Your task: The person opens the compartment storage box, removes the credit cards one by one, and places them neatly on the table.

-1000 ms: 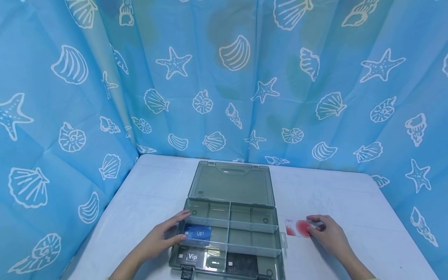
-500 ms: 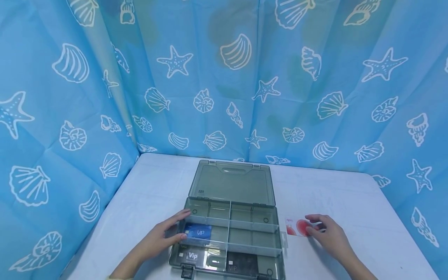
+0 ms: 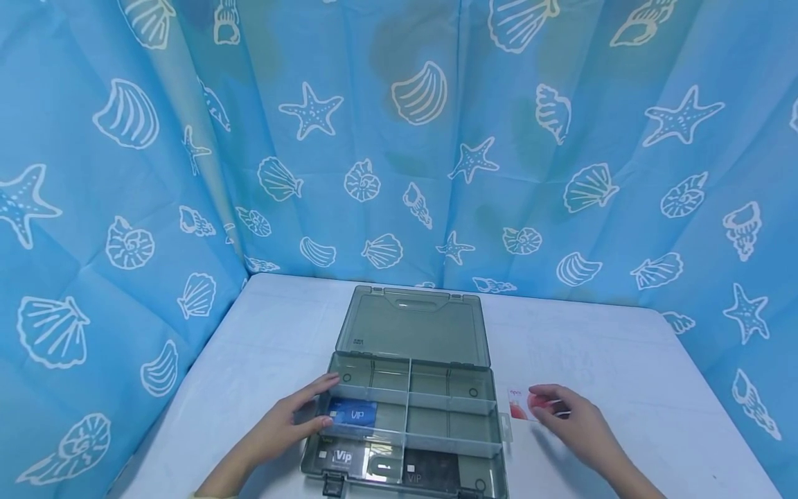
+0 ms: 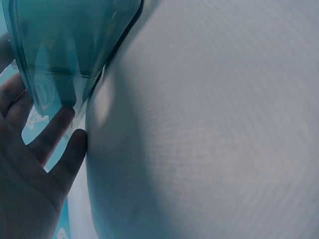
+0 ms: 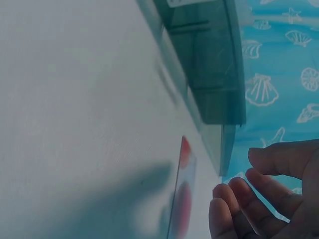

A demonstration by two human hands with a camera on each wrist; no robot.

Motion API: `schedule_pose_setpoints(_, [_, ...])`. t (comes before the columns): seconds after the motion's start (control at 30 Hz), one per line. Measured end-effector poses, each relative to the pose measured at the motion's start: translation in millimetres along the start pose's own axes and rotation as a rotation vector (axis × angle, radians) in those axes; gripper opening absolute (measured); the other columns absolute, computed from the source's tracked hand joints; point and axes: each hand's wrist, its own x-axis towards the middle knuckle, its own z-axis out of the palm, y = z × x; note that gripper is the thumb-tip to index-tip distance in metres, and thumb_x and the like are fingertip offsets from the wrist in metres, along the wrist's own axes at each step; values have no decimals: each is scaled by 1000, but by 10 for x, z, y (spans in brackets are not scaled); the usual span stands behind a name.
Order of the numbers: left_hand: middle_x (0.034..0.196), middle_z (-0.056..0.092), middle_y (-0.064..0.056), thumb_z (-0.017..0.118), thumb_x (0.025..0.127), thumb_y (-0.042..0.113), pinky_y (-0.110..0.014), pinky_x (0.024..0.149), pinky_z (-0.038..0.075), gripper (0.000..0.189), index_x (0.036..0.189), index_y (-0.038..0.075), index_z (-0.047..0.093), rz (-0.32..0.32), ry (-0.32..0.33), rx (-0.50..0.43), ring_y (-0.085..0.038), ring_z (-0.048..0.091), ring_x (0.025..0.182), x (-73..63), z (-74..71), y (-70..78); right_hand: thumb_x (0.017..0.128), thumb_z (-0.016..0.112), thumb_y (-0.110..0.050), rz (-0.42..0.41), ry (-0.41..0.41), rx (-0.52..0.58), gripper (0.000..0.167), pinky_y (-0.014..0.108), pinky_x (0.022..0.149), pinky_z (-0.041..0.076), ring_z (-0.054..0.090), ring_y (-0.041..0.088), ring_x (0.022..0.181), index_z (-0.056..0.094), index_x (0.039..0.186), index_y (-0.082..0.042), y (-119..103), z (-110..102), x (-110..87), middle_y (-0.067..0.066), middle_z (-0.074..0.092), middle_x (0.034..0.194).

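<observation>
An open grey-green translucent compartment box (image 3: 455,419) stands on the white table. My left hand (image 3: 280,426) rests against its left side, thumb and index fingertips at the rim; in the left wrist view, spread fingers (image 4: 52,132) touch the box wall (image 4: 55,50). Inside are a blue VIP card (image 3: 353,414), a dark Vip card (image 3: 337,457) and a black VIP card (image 3: 430,471). Right of the box, a white card with red circles (image 3: 519,409) lies flat. My right hand (image 3: 576,423) hovers over its right part, fingers loosely bent, apart from the card (image 5: 183,199) in the right wrist view.
The box lid (image 3: 414,326) is folded back flat behind the box. A clear latch tab (image 3: 506,427) sticks out on the box's right side. Blue shell-patterned curtains (image 3: 386,152) hang behind and beside the white table (image 3: 592,339).
My right hand has shifted a little to the left, covering more of the red-circled card. The card, the box and my left hand stay in place.
</observation>
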Motion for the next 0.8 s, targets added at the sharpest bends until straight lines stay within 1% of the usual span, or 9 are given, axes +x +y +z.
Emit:
schedule_pose_setpoints(0.1, [163,37,-7,71,96,37,-62,117,30,66,154,19,46,5,-3,1,-40,30,149,-2,3,13,95,73,-20,-5,-12,11,36,32,76,58,68,20,94,67,127,-7,-60,9,-30,2,71,104])
schedule_pose_setpoints(0.2, [162,37,-8,70,97,37,-63,117,30,65,154,19,46,8,-7,5,-41,30,149,-10,2,36,95,73,-19,-30,-24,23,34,28,78,58,67,17,93,69,126,-7,-118,18,-65,0,71,103])
schedule_pose_setpoints(0.27, [162,37,-8,70,97,37,-62,117,29,65,154,20,46,5,-7,5,-40,30,149,-13,0,49,95,73,-20,-50,-33,31,33,24,77,57,67,15,92,69,126,-8,-152,22,-87,-1,71,103])
schedule_pose_setpoints(0.4, [163,37,-8,70,96,38,-62,117,29,65,154,20,46,-3,-7,5,-39,30,149,-14,0,59,95,73,-17,-64,-49,54,32,19,76,57,67,13,91,70,126,-9,-229,24,-130,-2,71,103])
schedule_pose_setpoints(0.5, [163,37,-9,70,96,37,-62,117,28,64,154,20,46,-1,-6,0,-40,30,149,-14,1,61,94,74,-14,-68,-68,85,33,19,78,57,67,12,90,70,126,-9,-289,29,-163,0,73,104])
schedule_pose_setpoints(0.67, [163,37,-9,70,96,37,-64,118,27,65,154,19,46,-2,-4,-5,-40,29,149,-5,4,41,93,75,-16,-96,-96,117,36,19,79,58,66,8,89,69,128,-7,-376,41,-216,-1,74,106])
schedule_pose_setpoints(0.8, [163,36,-7,71,96,38,-63,118,27,66,154,20,46,-8,-1,-5,-38,29,150,2,1,12,93,75,-15,-127,-126,136,34,21,78,57,64,8,88,69,125,-6,-439,49,-251,0,70,106])
